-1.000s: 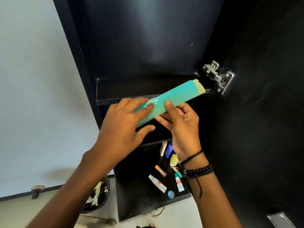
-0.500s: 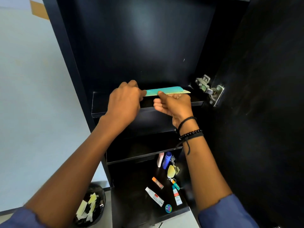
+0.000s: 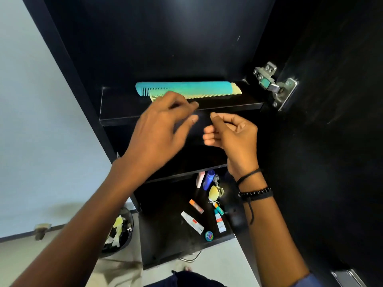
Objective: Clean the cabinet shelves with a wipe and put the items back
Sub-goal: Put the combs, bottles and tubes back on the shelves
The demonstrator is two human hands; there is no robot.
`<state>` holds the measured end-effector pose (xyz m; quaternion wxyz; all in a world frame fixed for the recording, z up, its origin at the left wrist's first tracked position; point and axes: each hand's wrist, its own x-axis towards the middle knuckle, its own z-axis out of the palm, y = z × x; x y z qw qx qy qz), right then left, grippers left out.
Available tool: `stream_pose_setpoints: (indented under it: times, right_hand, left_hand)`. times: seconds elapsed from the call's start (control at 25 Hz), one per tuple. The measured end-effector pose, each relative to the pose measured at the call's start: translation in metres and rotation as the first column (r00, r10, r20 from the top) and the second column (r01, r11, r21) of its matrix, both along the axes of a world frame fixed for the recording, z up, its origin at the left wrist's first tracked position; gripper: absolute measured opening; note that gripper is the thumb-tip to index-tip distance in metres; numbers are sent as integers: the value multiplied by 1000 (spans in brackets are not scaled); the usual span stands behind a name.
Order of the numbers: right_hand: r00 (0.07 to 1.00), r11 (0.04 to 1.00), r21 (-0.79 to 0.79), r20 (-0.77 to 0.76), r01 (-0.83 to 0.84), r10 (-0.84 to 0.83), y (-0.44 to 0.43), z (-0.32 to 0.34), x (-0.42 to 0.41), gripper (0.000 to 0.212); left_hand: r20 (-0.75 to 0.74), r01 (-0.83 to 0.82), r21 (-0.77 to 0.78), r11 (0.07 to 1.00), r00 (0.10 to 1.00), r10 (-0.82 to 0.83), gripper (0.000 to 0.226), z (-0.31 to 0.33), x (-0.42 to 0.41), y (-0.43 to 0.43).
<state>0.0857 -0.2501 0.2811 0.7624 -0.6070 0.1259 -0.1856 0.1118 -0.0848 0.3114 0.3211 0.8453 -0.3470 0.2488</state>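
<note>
A teal comb (image 3: 186,87) lies flat along the back of the upper black shelf (image 3: 116,112), with a pale yellow comb (image 3: 215,95) partly under it. My left hand (image 3: 157,129) hovers just in front of the shelf's edge, fingers spread, holding nothing. My right hand (image 3: 234,135) is beside it, slightly lower, fingers loosely curled around nothing. Neither hand touches the combs. On the bottom shelf (image 3: 161,235) lie several small items: tubes (image 3: 192,222), a blue bottle (image 3: 209,179), a yellow keyring piece (image 3: 213,193) and a small round tin (image 3: 209,236).
The black cabinet door (image 3: 331,141) stands open on the right, with a metal hinge (image 3: 273,85). A middle shelf (image 3: 186,170) sits below my hands. On the floor at left stands a black bin (image 3: 120,230) with crumpled paper. A pale wall fills the left.
Both hands held the teal comb, carried it up to the upper shelf and laid it down. They have let go and drawn back from the shelf.
</note>
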Motion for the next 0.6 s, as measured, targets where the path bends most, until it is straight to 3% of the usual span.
stream_pose_setpoints:
  times: [0.12, 0.2, 0.28, 0.36, 0.48, 0.6]
  right_hand:
    - [993, 996, -77, -102, 55, -63, -10, -63, -18, 7]
    - [953, 974, -218, -281, 56, -118, -18, -116, -24, 10]
    - [863, 911, -413, -461, -1, -208, -29, -166, -24, 13]
    - [791, 788, -605, -534, -109, -300, -37, -200, -18, 23]
    - [808, 643, -711, -539, -285, -237, -44, -229, -1, 43]
    - [787, 473, -760, -585, -446, -197, -51, -248, 20, 45]
  left_hand:
    - [-114, 211, -58, 976, 970, -217, 25, -43, -28, -8]
    - [-281, 256, 37, 966, 930, -235, 25, -83, -38, -16]
    - [-455, 262, 186, 947, 877, -154, 28, -127, -39, -23]
    - [-575, 260, 276, 925, 816, -59, 36, -170, -32, -31]
    - [-632, 283, 402, 871, 774, 41, 50, -223, -13, -49]
    - [-628, 300, 534, 790, 767, 133, 63, -258, 15, -76]
